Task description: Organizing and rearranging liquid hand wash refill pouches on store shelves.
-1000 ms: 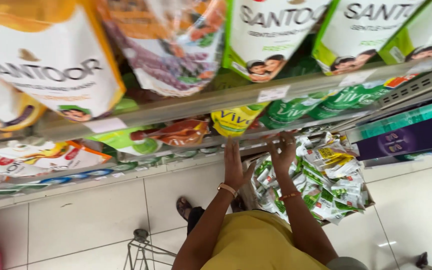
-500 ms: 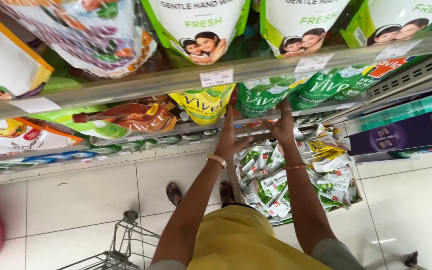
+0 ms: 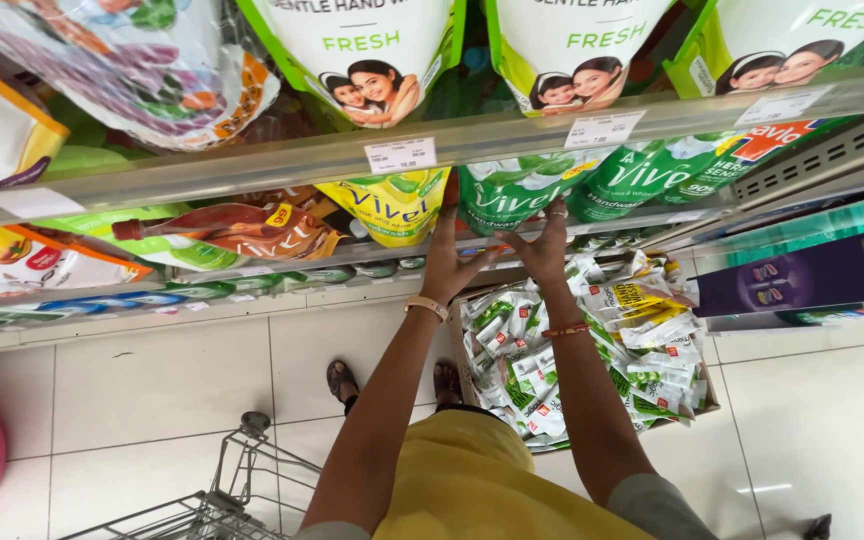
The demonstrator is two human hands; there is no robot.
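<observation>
Head view, centre frame: left hand point(image 3: 449, 265) and right hand point(image 3: 546, 248), fingers spread open, press either side of a green refill pouch point(image 3: 505, 195) on the shelf point(image 3: 282, 165); sachet box point(image 3: 592, 350) below.

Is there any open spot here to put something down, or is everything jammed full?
Bare white floor tiles lie between the low shelf and the wire shopping cart, and right of the cardboard box of sachets. The shelves are packed; both hands, left hand and right hand, press against green refill pouches.
</observation>
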